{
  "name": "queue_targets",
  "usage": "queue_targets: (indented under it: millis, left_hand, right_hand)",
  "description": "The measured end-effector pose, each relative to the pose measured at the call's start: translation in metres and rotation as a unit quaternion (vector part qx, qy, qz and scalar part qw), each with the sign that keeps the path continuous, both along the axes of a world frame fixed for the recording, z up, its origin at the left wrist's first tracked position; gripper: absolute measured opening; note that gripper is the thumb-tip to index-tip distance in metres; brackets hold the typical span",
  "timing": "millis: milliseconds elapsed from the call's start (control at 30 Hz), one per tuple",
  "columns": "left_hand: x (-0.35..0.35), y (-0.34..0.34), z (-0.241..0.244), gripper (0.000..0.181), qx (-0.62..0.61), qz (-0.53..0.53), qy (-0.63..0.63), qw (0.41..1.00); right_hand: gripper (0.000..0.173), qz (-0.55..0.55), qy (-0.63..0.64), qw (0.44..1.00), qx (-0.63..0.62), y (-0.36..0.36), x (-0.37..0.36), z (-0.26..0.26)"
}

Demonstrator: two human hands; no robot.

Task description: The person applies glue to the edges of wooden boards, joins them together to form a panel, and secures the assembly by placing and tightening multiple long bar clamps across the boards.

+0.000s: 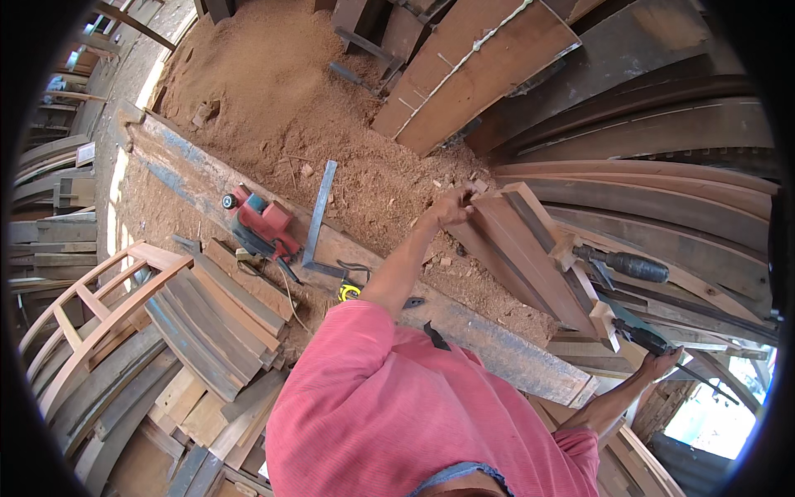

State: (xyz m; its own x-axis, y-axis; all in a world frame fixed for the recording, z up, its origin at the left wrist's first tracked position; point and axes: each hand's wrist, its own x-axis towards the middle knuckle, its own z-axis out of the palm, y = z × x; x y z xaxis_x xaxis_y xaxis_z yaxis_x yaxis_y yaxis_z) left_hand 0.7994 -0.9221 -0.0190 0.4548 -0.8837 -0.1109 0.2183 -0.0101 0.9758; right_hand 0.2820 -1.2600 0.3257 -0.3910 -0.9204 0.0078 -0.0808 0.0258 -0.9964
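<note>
My left hand (453,206) grips the near end of a wooden board assembly (534,255), which stretches away to the lower right over the shavings. At the far right, my right hand (661,365) is closed on the dark handle of a bar clamp (646,340). A wood pad (602,320) sits between that clamp and the boards. Beside it, a second bar clamp (624,264) with a dark handle presses on another wood pad (564,251). The clamps' far jaws are hidden by the boards.
A red electric planer (264,220), a steel square (318,217) and a yellow-and-black tape measure (349,291) lie along a worn plank (509,351). Beyond spreads a sawdust heap (267,68). Curved boards (652,192) crowd the right; a curved slatted frame (102,310) stands left.
</note>
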Motion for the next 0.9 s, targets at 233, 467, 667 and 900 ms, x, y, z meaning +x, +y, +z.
queue_targets:
  millis: [233, 467, 667, 900]
  left_hand:
    - [-0.018, -0.011, 0.088, 0.042, 0.032, -0.024, -0.049, 0.998]
    - [-0.013, -0.056, 0.091, 0.033, 0.045, -0.010, -0.063, 0.997]
    - [-0.010, -0.096, 0.098, 0.028, 0.147, 0.014, -0.259, 0.955]
    - [-0.004, -0.121, 0.096, 0.038, 0.254, 0.073, -0.344, 0.901]
  right_hand:
    - [0.054, 0.062, 0.138, 0.988, 0.001, -0.046, -0.141, -0.063]
    - [0.042, 0.027, 0.063, 0.998, -0.003, -0.110, -0.090, -0.091]
    - [0.009, 0.066, 0.112, 0.991, -0.045, -0.150, -0.065, -0.118]
    - [0.037, 0.105, 0.123, 0.985, -0.066, -0.173, 0.019, -0.135]
